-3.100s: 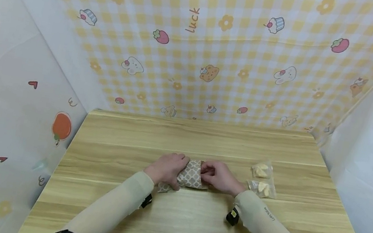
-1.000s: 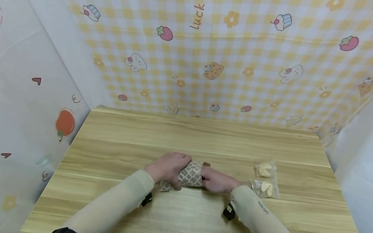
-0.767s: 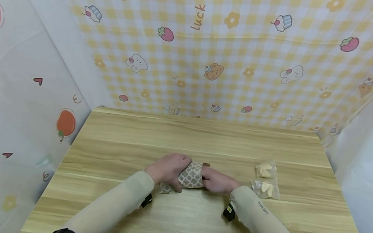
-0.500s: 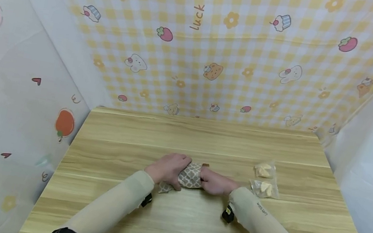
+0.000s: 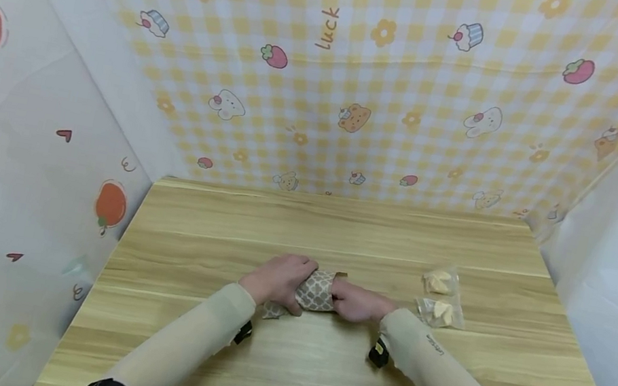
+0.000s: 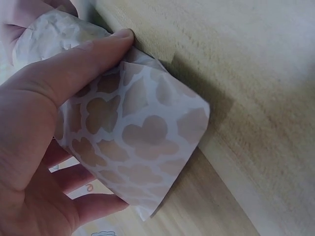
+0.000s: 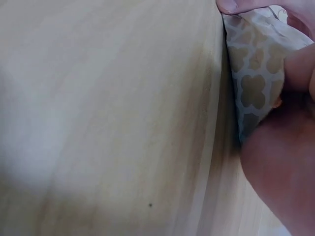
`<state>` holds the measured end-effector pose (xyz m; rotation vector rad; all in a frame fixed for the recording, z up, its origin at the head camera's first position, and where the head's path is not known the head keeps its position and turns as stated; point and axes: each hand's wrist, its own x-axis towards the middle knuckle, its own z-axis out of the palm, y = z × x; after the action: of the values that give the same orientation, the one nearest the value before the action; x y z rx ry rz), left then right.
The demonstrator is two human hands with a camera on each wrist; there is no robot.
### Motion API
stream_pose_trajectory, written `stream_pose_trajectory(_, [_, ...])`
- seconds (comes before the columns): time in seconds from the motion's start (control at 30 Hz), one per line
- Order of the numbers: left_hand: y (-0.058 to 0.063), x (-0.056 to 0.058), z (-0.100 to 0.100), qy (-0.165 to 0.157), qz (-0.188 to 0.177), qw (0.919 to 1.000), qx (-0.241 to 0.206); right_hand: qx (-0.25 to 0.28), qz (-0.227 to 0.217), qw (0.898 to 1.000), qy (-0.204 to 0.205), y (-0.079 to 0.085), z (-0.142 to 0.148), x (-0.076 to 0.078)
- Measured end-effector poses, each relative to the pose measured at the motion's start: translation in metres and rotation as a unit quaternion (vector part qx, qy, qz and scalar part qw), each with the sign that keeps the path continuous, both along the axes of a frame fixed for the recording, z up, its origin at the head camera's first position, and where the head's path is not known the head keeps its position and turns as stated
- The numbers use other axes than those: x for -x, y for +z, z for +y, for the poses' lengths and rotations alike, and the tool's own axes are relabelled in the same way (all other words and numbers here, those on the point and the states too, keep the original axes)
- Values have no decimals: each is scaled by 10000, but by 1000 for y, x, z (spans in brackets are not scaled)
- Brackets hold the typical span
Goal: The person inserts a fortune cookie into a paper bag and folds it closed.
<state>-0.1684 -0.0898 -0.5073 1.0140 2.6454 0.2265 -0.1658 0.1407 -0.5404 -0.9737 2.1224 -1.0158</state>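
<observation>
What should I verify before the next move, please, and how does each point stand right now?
1. Left hand secure on the patterned bag: ok; thumb on one side, fingers on the other.
2. Mouth of the patterned bag open: ok; the right hand reaches into it.
3. Right hand free of the patterned bag: not ok; its fingers are inside the mouth.
4. Right hand's hold on anything inside: cannot tell; its fingertips are hidden.
5. Clear packets apart from the patterned bag: ok; they lie on the table, beyond the right hand.
</observation>
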Motion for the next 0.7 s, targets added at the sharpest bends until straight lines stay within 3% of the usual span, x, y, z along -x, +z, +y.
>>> stream_pose_trajectory(0.3, [1, -1, 1, -26, 65, 10000, 29, 379, 673, 9963, -376, 1, 7, -2])
stream_pose_trajectory(0.7, [1, -1, 2, 100, -37, 9999, 129, 401, 732, 9899, -1145, 25, 41, -12])
